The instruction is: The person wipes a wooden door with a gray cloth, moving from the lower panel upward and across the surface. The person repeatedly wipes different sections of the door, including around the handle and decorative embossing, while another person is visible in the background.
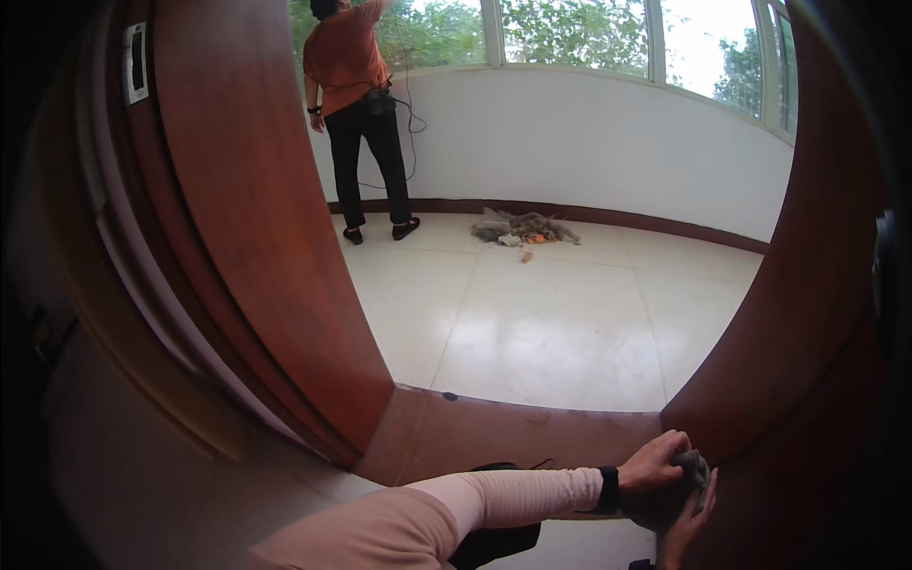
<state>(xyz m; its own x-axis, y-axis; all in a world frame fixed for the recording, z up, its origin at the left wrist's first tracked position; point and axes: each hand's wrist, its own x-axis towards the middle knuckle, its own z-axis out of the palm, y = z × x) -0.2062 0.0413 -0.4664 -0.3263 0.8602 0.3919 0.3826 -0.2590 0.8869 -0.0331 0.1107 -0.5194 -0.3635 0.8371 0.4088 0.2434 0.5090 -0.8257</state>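
Note:
My left hand point(652, 462), with a black band at its wrist, grips a crumpled dark grey cloth point(692, 467) low at the right, beside the foot of the reddish-brown wooden door frame point(741, 370). Just below it, my right hand point(690, 524) holds the same cloth from the other side, its fingers stretched along the cloth's edge. Part of the cloth hangs under my left wrist. Beneath my left forearm runs the brown threshold point(513, 434) of the doorway.
Beyond the threshold, a pile of debris point(524, 228) lies on the pale tiled floor point(541, 320) by the white wall point(570, 142). A person in an orange shirt point(349, 60) stands at the windows, a cable hanging alongside. The left door jamb point(263, 214) bears a metal strike plate point(136, 63).

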